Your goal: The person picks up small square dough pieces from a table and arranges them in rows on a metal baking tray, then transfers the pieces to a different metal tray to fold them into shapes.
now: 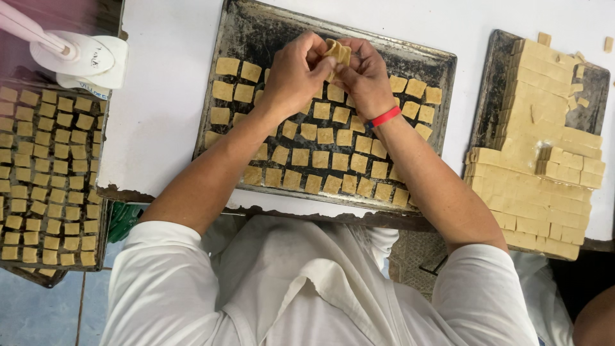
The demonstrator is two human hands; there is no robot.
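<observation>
Both hands are meeting at the upper centre of the frame, the left hand [291, 75] and the right hand [365, 77] pinching a small stack of dough squares [337, 51] between their fingers, above a dark baking tray [256, 32] filled with rows of squares on the white bench [166, 96].

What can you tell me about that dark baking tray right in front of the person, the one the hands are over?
The baking tray is a dark, rectangular metal sheet with a low raised rim, its surface blackened, scuffed and patchy with wear. It lies flat on the white table, slightly skewed, its near edge at the table's edge. Rows of small tan dough squares cover most of it; the far strip is bare. The left hand and right hand hold a small dough piece above it.
</observation>
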